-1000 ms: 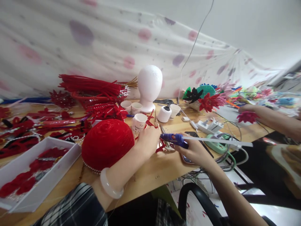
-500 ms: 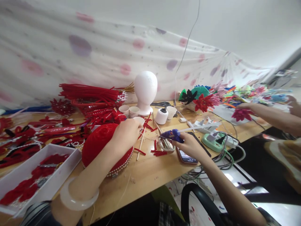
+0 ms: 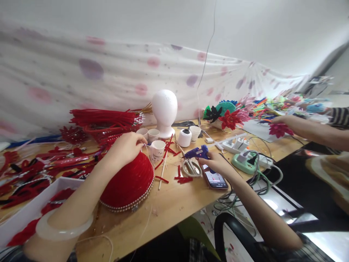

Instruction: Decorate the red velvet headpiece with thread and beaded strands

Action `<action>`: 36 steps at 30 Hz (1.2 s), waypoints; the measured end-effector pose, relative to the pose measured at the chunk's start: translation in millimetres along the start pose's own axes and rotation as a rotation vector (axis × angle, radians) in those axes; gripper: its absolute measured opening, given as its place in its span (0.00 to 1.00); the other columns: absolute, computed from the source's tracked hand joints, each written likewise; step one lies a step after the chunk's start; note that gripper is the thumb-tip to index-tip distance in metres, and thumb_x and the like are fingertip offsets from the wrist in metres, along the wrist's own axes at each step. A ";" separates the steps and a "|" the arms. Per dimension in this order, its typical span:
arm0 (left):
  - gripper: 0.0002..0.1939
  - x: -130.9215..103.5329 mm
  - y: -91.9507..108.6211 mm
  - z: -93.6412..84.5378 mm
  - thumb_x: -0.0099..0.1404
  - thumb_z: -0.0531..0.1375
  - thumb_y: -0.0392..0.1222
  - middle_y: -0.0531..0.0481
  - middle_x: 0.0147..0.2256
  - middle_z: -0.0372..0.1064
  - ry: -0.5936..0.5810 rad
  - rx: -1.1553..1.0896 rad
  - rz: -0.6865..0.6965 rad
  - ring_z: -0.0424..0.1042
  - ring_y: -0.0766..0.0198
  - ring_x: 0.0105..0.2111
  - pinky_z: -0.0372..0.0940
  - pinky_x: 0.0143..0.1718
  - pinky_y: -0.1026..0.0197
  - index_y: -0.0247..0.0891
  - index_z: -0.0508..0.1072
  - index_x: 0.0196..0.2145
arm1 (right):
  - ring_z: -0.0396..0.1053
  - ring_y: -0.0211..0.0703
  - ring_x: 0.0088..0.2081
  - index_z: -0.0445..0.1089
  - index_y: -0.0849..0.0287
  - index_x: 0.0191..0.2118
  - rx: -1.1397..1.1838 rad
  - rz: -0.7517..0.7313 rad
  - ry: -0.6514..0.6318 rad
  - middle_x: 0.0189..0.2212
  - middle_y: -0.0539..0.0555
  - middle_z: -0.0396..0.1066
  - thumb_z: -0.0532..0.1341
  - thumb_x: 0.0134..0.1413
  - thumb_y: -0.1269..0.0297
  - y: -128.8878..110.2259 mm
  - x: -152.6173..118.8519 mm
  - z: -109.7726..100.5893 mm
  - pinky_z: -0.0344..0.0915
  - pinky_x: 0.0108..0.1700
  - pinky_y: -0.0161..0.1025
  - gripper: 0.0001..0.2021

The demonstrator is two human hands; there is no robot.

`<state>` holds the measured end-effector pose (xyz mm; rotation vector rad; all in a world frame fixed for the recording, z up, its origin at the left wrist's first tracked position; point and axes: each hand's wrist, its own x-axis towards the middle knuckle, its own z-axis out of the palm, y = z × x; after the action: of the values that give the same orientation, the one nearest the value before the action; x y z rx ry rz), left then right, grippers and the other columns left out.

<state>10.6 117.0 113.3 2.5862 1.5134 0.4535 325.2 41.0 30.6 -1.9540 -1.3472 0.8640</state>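
Left hand (image 3: pixel 133 145) has shifted leftward, partly hiding the red cap (image 3: pixel 128 183) — half-closed, hold unclear; right hand (image 3: pixel 214 162) grips glue gun (image 3: pixel 196 152).

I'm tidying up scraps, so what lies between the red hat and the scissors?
The head view shows a pale stick and short red strips between the hat and the scissors.

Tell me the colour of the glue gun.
The glue gun in the right hand is purplish blue; head view.

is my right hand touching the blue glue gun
Touching. The head view shows the right hand closed on the blue glue gun, with no gap between them.
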 end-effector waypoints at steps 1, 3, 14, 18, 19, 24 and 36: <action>0.18 -1.7 2.7 1.9 0.64 0.54 0.30 0.46 0.47 0.80 -0.041 -0.003 0.029 0.77 0.55 0.47 0.67 0.51 0.58 0.39 0.81 0.44 | 0.73 0.38 0.33 0.71 0.64 0.44 0.040 0.005 0.000 0.36 0.52 0.72 0.63 0.67 0.64 0.3 0.1 -0.4 0.74 0.34 0.36 0.07; 0.23 -7.7 10.2 6.4 0.60 0.54 0.25 0.48 0.47 0.80 -0.123 0.002 0.083 0.76 0.57 0.47 0.66 0.51 0.61 0.42 0.81 0.45 | 0.74 0.39 0.35 0.71 0.64 0.44 0.115 0.010 0.000 0.37 0.52 0.73 0.63 0.68 0.65 1.0 -0.7 -2.2 0.74 0.34 0.36 0.07; 0.23 0.0 47.8 -27.6 0.54 0.57 0.25 0.47 0.38 0.81 -0.161 0.045 0.011 0.75 0.45 0.47 0.61 0.53 0.43 0.50 0.84 0.36 | 0.74 0.39 0.32 0.71 0.65 0.42 0.325 0.022 0.007 0.36 0.55 0.75 0.65 0.63 0.66 2.8 -12.7 -13.3 0.74 0.31 0.34 0.07; 0.24 19.3 39.8 -34.9 0.50 0.54 0.20 0.53 0.32 0.82 -0.357 -0.131 0.084 0.79 0.58 0.37 0.68 0.42 0.59 0.45 0.83 0.29 | 0.72 0.38 0.25 0.73 0.63 0.39 0.350 0.027 0.035 0.31 0.55 0.76 0.70 0.53 0.63 3.7 -14.9 -16.5 0.68 0.22 0.30 0.11; 0.23 22.7 37.5 -32.2 0.50 0.54 0.20 0.53 0.31 0.82 -0.421 -0.172 0.109 0.80 0.59 0.36 0.69 0.39 0.62 0.43 0.83 0.28 | 0.71 0.38 0.23 0.73 0.63 0.38 0.357 0.028 0.041 0.30 0.55 0.76 0.71 0.51 0.61 4.5 -15.2 -17.3 0.66 0.20 0.29 0.12; 0.19 46.7 38.6 -7.5 0.54 0.60 0.26 0.50 0.38 0.82 -0.408 -0.171 0.176 0.79 0.60 0.38 0.69 0.39 0.64 0.40 0.82 0.41 | 0.70 0.38 0.21 0.74 0.62 0.36 0.397 0.035 0.053 0.30 0.57 0.77 0.73 0.45 0.59 8.0 -15.1 -19.6 0.63 0.17 0.29 0.15; 0.15 125.2 90.1 79.9 0.67 0.63 0.45 0.45 0.48 0.73 -0.426 -0.093 0.380 0.73 0.54 0.47 0.69 0.50 0.45 0.36 0.74 0.49 | 0.71 0.41 0.27 0.77 0.61 0.32 0.621 0.032 0.047 0.31 0.58 0.76 0.76 0.34 0.54 9.8 -17.2 -24.8 0.71 0.25 0.33 0.19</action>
<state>167.7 185.1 84.3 2.6692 0.8518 -0.0067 345.6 18.9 40.9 -1.4971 -0.8759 1.0862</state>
